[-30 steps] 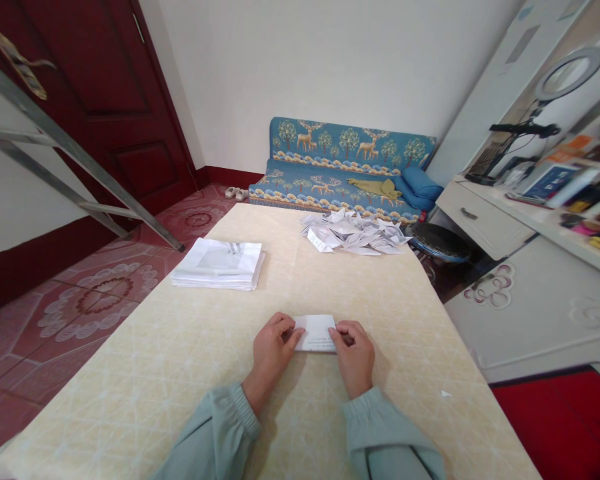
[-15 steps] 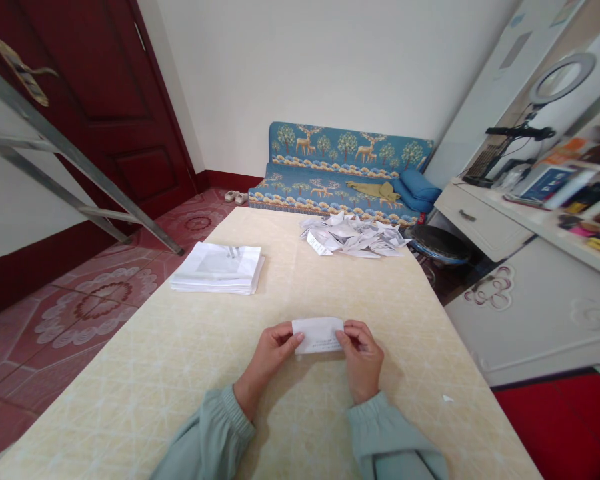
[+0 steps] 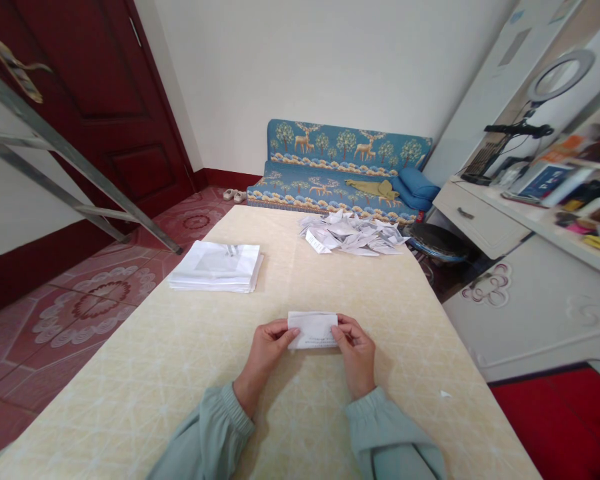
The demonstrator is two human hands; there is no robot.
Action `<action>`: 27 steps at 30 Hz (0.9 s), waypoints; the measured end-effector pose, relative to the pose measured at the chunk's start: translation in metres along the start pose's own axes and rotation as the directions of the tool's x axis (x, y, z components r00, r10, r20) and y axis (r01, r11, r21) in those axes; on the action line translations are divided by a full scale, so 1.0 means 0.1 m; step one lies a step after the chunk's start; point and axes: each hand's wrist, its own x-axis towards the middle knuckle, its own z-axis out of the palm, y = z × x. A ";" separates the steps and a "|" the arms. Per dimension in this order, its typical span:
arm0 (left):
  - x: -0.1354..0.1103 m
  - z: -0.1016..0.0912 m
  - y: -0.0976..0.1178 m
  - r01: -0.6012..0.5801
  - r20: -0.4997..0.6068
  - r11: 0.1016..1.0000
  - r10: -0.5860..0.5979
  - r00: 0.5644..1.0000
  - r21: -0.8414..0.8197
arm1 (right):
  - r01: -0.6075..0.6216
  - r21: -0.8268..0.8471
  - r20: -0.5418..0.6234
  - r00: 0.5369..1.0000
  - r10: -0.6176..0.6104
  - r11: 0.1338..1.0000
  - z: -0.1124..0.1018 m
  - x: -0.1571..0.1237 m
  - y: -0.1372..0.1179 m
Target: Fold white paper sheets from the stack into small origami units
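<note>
A folded sheet of white paper (image 3: 312, 329) with printed lines near its lower edge is held just above the table. My left hand (image 3: 269, 347) pinches its left end between thumb and fingers. At the right end, the thumb of my right hand (image 3: 356, 347) presses on the face while the fingers sit behind. Beyond, to the left, lies a stack of white paper sheets (image 3: 217, 267) with grey print on top. A heap of folded paper pieces (image 3: 353, 233) covers part of the table's far right end.
The table (image 3: 145, 373) has a cream patterned cover. A tiny paper scrap (image 3: 445, 394) lies on its right side. Past the far edge stands a blue patterned sofa (image 3: 325, 170), with a round black stool (image 3: 437, 241) at the right corner. A metal ladder (image 3: 95, 177) leans at left.
Both hands and the folded paper have shifted slightly left and up in view. The paper's upper edge now shows a separate layer. The grip stays the same.
</note>
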 end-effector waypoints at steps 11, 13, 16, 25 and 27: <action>0.00 -0.01 -0.02 0.029 -0.048 0.999 -0.030 0.998 -0.030 | -0.055 0.083 0.063 0.997 0.050 0.995 0.01 0.00 -0.05; 0.00 -0.01 -0.02 0.032 -0.061 0.999 -0.034 0.998 -0.030 | -0.044 0.080 0.072 0.997 0.038 0.996 0.02 0.00 -0.05; 0.00 -0.01 -0.01 0.044 -0.082 0.999 -0.046 0.996 -0.026 | -0.033 0.066 0.067 0.997 0.028 0.997 0.02 0.00 -0.06; 0.00 0.00 -0.01 0.090 -0.064 0.993 -0.095 0.993 -0.072 | -0.085 0.030 0.097 0.992 0.082 0.996 0.02 0.03 -0.02; 0.00 0.00 -0.01 0.094 -0.064 0.993 -0.098 0.993 -0.071 | -0.112 0.060 0.095 0.990 0.106 0.992 0.01 0.03 0.01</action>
